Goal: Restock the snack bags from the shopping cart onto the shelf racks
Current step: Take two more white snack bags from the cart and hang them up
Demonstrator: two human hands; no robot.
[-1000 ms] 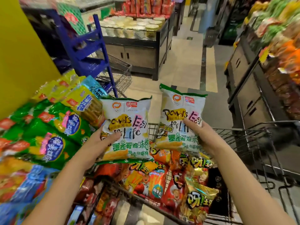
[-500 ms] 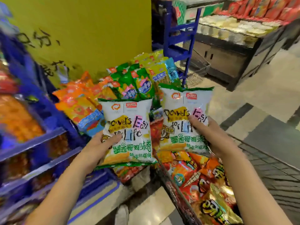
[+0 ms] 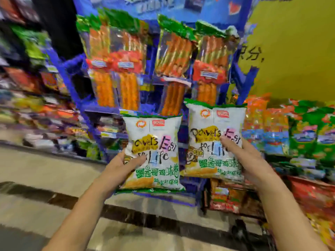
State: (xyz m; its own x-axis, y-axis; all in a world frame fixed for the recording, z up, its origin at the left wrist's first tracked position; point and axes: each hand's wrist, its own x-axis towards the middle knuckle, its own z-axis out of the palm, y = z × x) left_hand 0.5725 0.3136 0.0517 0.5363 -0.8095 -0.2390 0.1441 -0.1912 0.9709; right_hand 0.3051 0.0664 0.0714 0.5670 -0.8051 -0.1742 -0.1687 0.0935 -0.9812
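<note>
I hold two identical white snack bags with green trim, upright, in front of a blue shelf rack (image 3: 94,109). My left hand (image 3: 125,165) grips the left snack bag (image 3: 155,142) at its lower left edge, thumb across the front. My right hand (image 3: 248,156) grips the right snack bag (image 3: 208,127) on its right side, a little higher than the left one. The rack behind them carries tall clear packs of orange sticks (image 3: 172,49) with green tops. The shopping cart shows only as a heap of red and yellow bags (image 3: 319,214) at the lower right.
Shelves of green and orange snack bags (image 3: 306,134) run along the right under a yellow wall (image 3: 293,42). Blurred shelving with mixed packets (image 3: 32,87) fills the left. Tiled floor with dark stripes (image 3: 54,196) lies below.
The view has swung left from the cart toward the blue rack, which now stands straight ahead. Both hands keep their bags, carried along in front of the rack.
</note>
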